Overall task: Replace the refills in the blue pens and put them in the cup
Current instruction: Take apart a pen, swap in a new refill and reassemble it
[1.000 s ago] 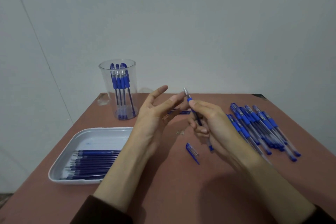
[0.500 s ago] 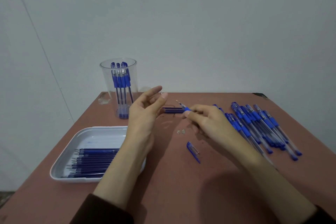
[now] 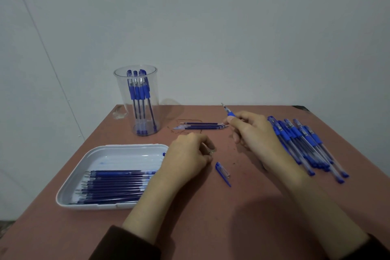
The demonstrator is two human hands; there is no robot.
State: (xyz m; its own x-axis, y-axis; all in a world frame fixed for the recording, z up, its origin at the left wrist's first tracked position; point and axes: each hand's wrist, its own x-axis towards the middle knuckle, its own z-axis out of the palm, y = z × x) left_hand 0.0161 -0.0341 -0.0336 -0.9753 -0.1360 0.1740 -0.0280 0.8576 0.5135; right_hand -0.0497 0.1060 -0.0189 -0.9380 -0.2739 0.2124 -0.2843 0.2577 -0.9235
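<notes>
At your left, the white tray [image 3: 88, 154] holds a row of refills [image 3: 118, 181]. Behind it, the clear cup [image 3: 121, 99] stands with several blue pens [image 3: 138, 91] inside. Your left hand [image 3: 185, 159] rests curled on the table [image 3: 211, 221]; I cannot tell whether it pinches anything. A loose cap [image 3: 222, 173] lies just beside it. Your right hand [image 3: 253, 133] grips an uncapped pen [image 3: 230, 113], tip up, beside the pen pile [image 3: 306, 143].

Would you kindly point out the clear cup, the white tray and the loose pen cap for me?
clear cup [image 3: 121, 101], head view, on its bare left wall.
white tray [image 3: 126, 159], head view, on its bare floor.
loose pen cap [image 3: 221, 170], head view, on its blue body.
</notes>
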